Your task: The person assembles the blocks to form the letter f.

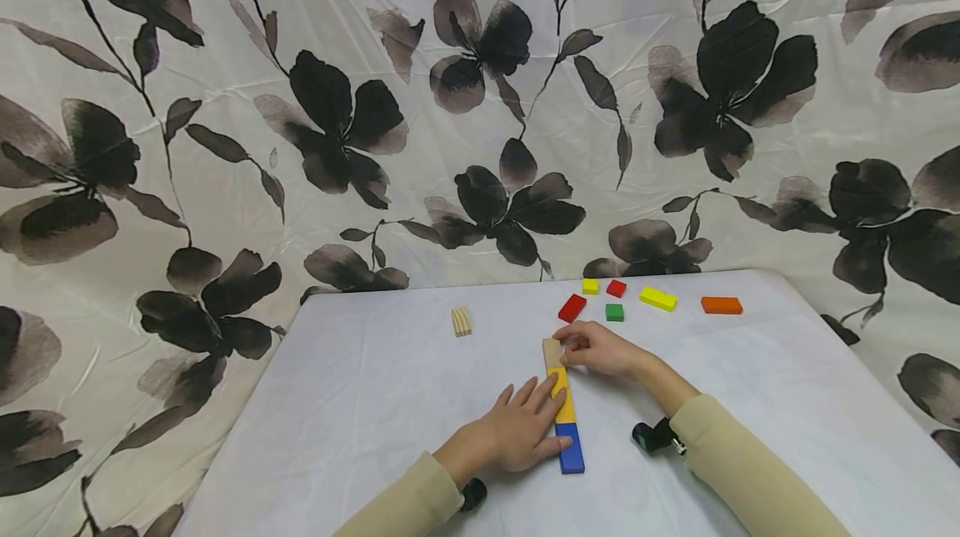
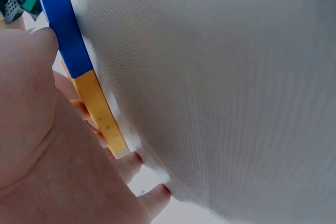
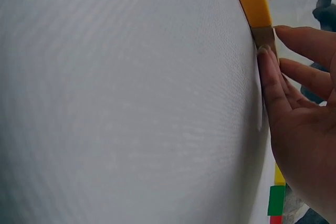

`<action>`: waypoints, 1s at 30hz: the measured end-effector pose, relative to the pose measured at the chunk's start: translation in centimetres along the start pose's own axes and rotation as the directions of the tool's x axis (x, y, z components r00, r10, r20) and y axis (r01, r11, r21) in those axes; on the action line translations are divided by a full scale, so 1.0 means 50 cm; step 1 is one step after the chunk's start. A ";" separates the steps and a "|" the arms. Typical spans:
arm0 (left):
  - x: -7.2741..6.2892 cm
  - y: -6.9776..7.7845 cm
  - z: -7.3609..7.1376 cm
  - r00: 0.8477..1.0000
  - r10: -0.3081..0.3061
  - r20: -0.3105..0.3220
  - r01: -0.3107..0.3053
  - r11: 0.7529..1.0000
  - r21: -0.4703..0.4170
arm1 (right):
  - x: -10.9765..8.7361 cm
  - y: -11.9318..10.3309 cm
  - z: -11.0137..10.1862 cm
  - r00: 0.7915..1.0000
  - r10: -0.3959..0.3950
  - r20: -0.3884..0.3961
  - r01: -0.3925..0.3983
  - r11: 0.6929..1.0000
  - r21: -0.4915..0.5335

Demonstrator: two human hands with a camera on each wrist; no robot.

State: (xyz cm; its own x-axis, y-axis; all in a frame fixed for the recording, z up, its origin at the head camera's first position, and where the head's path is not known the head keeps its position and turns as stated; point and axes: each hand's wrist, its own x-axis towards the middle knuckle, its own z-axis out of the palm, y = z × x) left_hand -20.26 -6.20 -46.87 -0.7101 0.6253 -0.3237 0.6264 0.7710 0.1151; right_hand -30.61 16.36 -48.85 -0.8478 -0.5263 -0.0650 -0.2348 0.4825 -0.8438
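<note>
A straight row of flat blocks lies on the table: a blue block (image 1: 572, 458) nearest me, a yellow-orange block (image 1: 566, 410) in the middle and a plain wooden block (image 1: 552, 352) at the far end. They meet end to end. My left hand (image 1: 517, 434) reaches over the row from the left, fingers extended over the yellow-orange block and thumb touching the blue block (image 2: 64, 30). At the far end my right hand (image 1: 600, 350) pinches the plain wooden block (image 3: 262, 36) between thumb and fingers. Those fingers partly cover it in the right wrist view.
Beyond my right hand lie loose blocks: two red (image 1: 572, 308), a green (image 1: 615, 313), two yellow (image 1: 657, 298) and an orange one (image 1: 722, 305). Several small pale wooden pieces (image 1: 461, 322) sit together farther left. A white cloth (image 1: 337, 404) covers the table; a floral curtain (image 1: 480, 128) hangs behind.
</note>
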 end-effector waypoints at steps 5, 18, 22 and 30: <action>0.000 0.000 0.000 1.000 -0.002 0.004 0.002 1.000 -0.003 | 0.000 0.000 0.001 1.000 0.001 -0.004 -0.001 1.000 -0.005; 0.001 0.000 0.000 1.000 0.003 -0.013 -0.003 1.000 0.014 | -0.006 0.001 -0.002 0.998 0.013 -0.056 -0.015 0.999 -0.036; 0.002 -0.001 0.002 1.000 0.002 -0.013 -0.002 1.000 0.014 | -0.019 0.001 -0.006 0.995 0.045 -0.092 -0.048 0.998 -0.034; 0.000 0.000 0.001 1.000 0.004 -0.005 -0.004 1.000 0.011 | -0.051 0.004 -0.031 0.991 -0.023 -0.135 0.005 0.991 -0.137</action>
State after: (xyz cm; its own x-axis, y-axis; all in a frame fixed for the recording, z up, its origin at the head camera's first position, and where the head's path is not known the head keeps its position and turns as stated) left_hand -20.26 -6.23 -46.90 -0.7091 0.6292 -0.3181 0.6329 0.7669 0.1061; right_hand -29.24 18.86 -48.03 -0.8986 -0.4380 0.0274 -0.3016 0.5710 -0.7635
